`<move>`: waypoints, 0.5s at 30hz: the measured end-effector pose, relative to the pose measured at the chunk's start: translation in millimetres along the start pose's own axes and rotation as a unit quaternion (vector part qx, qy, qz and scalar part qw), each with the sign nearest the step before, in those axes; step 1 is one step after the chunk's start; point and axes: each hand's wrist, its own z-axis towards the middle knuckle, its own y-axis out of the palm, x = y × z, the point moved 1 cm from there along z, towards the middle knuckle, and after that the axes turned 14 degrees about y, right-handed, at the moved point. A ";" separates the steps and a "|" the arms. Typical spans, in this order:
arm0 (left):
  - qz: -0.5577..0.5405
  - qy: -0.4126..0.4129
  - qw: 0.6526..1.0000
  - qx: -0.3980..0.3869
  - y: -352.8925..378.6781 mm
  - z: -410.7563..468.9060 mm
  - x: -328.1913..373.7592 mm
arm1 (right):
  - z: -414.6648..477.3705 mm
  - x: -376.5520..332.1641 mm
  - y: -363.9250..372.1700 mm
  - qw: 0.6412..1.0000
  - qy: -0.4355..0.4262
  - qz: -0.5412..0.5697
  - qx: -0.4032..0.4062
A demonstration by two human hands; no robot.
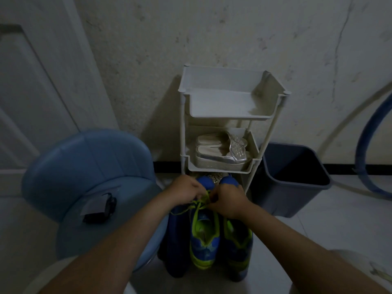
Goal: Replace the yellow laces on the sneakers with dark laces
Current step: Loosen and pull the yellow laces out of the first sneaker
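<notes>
Head view: yellow lace (201, 201) pinched between left hand (186, 190) and right hand (229, 201).

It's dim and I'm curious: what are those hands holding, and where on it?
Both the left hand and right hand pinch the yellow lace near the top of the blue sneaker's lacing.

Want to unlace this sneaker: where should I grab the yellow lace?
Pinch the lace at its crossing above the tongue, coming from above: the sneaker faces opening-up, so the thin cord sits exposed there, with a loose end trailing left.
</notes>
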 end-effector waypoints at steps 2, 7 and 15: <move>-0.096 -0.092 0.985 0.106 -9.4 5.9 -0.3 | -2.0 -1.2 -1.5 1.000 -0.005 -0.026 0.004; 0.059 -0.116 0.980 0.153 -36.0 8.1 -15.4 | -2.6 -2.5 -0.2 1.000 -0.008 -0.013 -0.001; 0.268 0.134 0.951 -0.078 0.4 -2.0 -4.0 | -2.7 -7.2 2.9 1.000 0.003 0.007 -0.023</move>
